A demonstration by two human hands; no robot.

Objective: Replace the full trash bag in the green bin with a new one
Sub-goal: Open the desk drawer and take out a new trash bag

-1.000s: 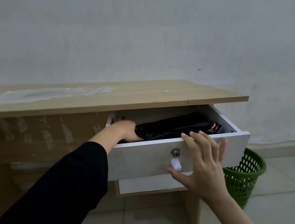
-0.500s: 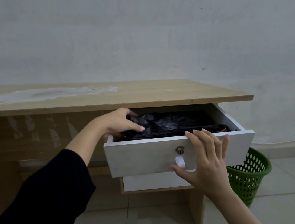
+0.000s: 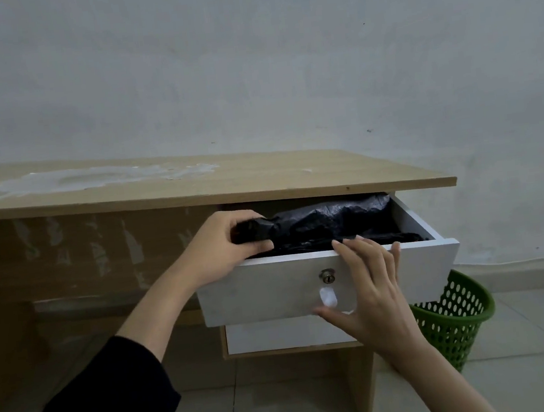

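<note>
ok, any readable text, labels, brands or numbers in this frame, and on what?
None readable.
Drawer front: bare white, only a keyhole lock and a white knob; no marking can be made out on the lock.
Black trash bag gripped by the left hand: no print visible.
Green bin: no label visible.

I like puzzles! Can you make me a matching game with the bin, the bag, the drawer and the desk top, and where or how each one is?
Things:
1. bin
2. bag
3. drawer
4. desk top

States:
A. pulled open, white
B. on the floor, green
C. black, gripped by the left hand
D. tan, with pale patches

Pairs: 1-B, 2-C, 3-A, 4-D
</note>
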